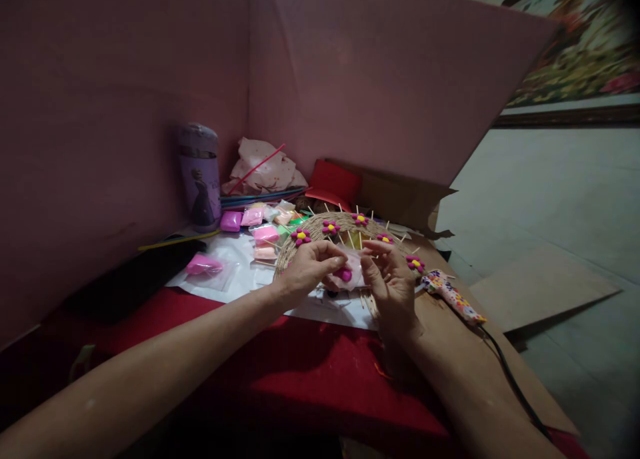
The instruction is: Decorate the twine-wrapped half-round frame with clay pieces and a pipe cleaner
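Note:
A see-through plastic packet point(356, 266) with a lump of magenta clay point(345, 274) in it is between my hands. My left hand point(315, 262) is closed in a pinch on the packet's left side. The thumb and fingers of my right hand point(390, 276) are curled in on its right edge. Behind them lies a ring wound with brown twine point(320, 220), with small sticks poking out around it. Magenta flowers with yellow centres, such as one flower point(331, 228), sit along the ring. My hands hide its near part.
Several clay packets point(265, 234) lie left of the ring, and a pink packet point(204, 264) rests on white sheeting. A purple tumbler point(200, 179) stands behind. To the right is a flower-patterned glue gun point(453, 296) with a black cord on cardboard point(493, 352).

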{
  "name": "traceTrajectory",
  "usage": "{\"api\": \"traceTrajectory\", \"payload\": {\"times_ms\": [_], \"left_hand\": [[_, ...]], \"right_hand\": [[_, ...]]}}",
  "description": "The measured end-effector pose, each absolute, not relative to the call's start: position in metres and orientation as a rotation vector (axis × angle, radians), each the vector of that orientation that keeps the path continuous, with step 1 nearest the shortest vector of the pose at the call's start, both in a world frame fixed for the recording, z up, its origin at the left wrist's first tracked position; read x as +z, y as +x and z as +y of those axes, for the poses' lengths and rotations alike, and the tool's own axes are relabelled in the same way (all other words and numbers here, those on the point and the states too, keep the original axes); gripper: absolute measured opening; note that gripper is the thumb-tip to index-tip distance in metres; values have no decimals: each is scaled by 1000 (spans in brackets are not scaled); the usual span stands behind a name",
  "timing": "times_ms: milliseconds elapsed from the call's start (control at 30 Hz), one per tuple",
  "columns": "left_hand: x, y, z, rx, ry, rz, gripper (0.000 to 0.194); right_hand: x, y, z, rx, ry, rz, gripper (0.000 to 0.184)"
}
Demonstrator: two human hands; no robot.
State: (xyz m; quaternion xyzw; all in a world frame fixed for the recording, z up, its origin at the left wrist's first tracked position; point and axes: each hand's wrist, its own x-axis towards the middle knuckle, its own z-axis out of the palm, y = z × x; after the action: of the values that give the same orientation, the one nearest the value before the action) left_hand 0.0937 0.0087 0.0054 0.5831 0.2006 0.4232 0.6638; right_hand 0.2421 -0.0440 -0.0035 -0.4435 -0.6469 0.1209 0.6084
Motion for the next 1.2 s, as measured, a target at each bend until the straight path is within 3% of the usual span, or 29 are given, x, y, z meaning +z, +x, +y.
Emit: {"api": "traceTrajectory", "payload": {"times_ms": [400, 700, 1200], "left_hand": [[8, 96, 7, 1043, 1351, 381, 10], [10, 93, 4, 1006, 1420, 375, 14], [9, 94, 4, 1077, 1530, 435, 18]], "right_hand": [[3, 241, -48, -23, -1048, -1572, 3], [5, 241, -47, 138, -1114, -1586, 14], [2, 248, -40, 384, -978, -1631, 13]]}}
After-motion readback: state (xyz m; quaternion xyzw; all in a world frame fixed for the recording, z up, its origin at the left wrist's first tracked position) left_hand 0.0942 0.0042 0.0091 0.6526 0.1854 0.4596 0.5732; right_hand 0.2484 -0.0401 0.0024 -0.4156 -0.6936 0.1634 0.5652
